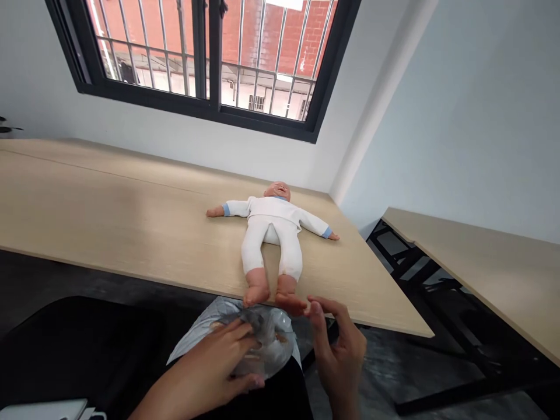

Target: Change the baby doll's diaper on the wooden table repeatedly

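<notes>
Grey-and-white crumpled plastic bag (266,344) rests in the person's lap, against dark trousers (271,402), just below the near edge of the bench; what it holds, if anything, is too blurred to tell. The person's left hand (223,359) lies over the bag, its spread fingers (236,332) touching the plastic, though whether they are gripping it cannot be told. The right hand (341,356) is raised beside the bag, with its fingers (317,303) half-curled, open and holding nothing, their tips just beside the feet of a vinyl baby doll in a white long-sleeved outfit with blue cuffs (273,224).

The doll lies on its back on a long pale-wood bench (131,204), arms stretched out to either side, head toward the far wall and feet hanging at the near edge. A second pale-wood bench on a black metal frame (472,268) stands off to the right, and a grey floor (376,373) shows below. Beyond the first bench, a black-framed window with metal bars (210,58) looks onto a red brick wall (280,29). A dark padded shape (74,356) fills the lower left, with a white flat object (44,410) at the frame's edge.
</notes>
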`<state>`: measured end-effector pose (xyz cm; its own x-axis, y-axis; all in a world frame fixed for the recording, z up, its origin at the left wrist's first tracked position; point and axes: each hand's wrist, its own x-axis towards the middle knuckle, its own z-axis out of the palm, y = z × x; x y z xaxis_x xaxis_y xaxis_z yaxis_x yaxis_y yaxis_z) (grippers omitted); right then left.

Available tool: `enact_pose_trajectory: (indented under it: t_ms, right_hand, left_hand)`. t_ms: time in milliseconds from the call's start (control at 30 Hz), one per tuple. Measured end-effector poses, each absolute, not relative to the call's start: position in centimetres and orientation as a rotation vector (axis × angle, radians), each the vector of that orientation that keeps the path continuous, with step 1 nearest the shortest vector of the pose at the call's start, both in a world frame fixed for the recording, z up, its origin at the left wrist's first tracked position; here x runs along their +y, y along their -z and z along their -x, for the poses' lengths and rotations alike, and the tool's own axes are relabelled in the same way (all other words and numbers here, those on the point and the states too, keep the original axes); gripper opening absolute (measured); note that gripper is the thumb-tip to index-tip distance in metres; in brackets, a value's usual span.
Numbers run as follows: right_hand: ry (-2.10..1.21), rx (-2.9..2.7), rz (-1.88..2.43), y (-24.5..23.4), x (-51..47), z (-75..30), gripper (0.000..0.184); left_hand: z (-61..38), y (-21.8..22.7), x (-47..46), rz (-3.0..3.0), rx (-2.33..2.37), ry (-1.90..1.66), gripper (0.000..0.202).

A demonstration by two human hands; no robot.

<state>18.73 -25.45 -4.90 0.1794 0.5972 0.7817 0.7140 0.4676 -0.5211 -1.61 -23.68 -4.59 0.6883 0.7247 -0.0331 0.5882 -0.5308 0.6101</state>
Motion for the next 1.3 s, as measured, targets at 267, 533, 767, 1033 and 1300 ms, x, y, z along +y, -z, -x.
enact_pose_trajectory:
  t_ms: [267, 533, 767, 1033, 1300]
  right_hand:
    - [-0.040, -1.604, 1.511, 7.3, -24.4, -18.0, 0.033]
    - [-0.112, -1.941, 1.534, 7.0, -24.6, -17.6, 0.035]
    - [-0.105, -1.839, 1.565, 6.3, -25.2, -19.8, 0.037]
    - [-0.176, -1.898, 1.558, 6.7, -25.0, -18.9, 0.037]
    - [-0.280, -1.808, 1.504, 6.3, -25.4, -20.4, 0.033]
  left_hand:
    - [0.1, 7.5, -23.6, -2.275, 1.197, -0.002, 0.065]
    - [0.8, 7.6, -22.9, -2.320, 1.287, 0.086, 0.054]
    - [1.1, 8.4, -22.9, -2.302, 1.250, -0.012, 0.054]
    - [1.2, 8.0, -23.0, -2.264, 1.235, -0.087, 0.061]
    - [0.5, 9.5, -22.1, -2.280, 1.273, -0.091, 0.059]
